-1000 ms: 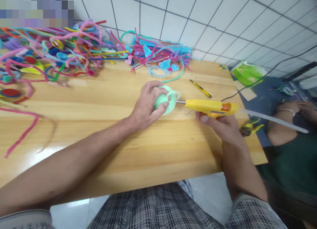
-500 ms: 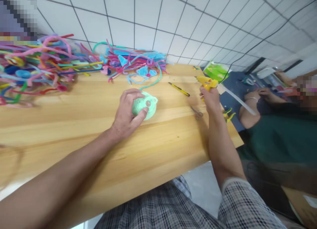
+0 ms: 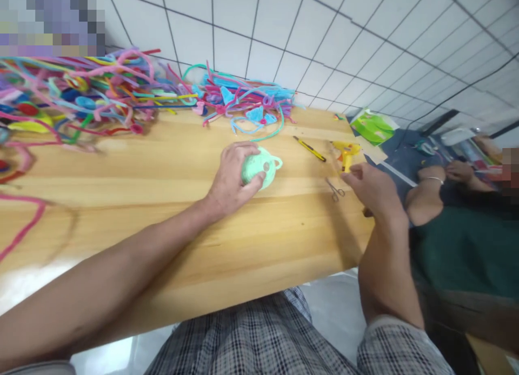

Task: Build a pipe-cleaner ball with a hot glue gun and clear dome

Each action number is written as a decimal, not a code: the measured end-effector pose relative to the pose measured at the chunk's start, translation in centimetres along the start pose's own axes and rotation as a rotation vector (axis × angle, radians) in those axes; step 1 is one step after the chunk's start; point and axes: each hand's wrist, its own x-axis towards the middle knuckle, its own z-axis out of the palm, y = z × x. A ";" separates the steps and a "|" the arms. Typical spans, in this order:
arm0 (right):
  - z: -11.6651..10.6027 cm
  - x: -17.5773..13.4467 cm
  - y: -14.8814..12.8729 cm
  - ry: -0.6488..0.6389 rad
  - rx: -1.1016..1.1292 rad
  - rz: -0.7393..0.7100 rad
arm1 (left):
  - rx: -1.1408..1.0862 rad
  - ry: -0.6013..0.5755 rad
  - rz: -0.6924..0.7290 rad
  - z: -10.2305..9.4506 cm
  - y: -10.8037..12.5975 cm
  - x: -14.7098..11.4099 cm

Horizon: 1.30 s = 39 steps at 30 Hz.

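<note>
My left hand [image 3: 235, 175] is closed around a round mint-green piece [image 3: 255, 164] of coiled pipe cleaner, with its thumb across the front face. A small loop sticks out on the piece's right side. A yellow glue gun [image 3: 345, 149] rests at the table's right part, its nozzle pointing left. My right hand [image 3: 375, 188] is just in front of it, fingers half bent and loosened, fingertips by the lower end of the handle. Whether they still touch it is hard to see. Near that hand lie small scissors [image 3: 334, 190] and a yellow utility knife [image 3: 310, 148].
Heaps of colourful pipe cleaners [image 3: 247, 96] cover the back and left of the wooden table [image 3: 182, 164]. A green packet [image 3: 373, 127] lies at the far right corner. Beside the table's right end sits another person [image 3: 458, 250], hands over a dark blue surface.
The glue gun has come down onto the table, and my right hand has slid back from its handle. My left hand keeps its hold on the green piece. The whole view has shifted slightly.
</note>
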 end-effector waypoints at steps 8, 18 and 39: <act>5.0 -3.4 -15.7 -0.048 0.108 -0.661 | -0.052 -0.021 -0.015 0.1 1.0 -0.1; 8.7 -1.6 -16.8 -0.052 0.456 -0.291 | -0.057 -0.037 -0.001 0.2 1.5 0.3; 9.4 -0.1 -16.4 -0.255 0.794 -0.114 | 0.021 -0.037 0.045 0.3 1.6 -0.3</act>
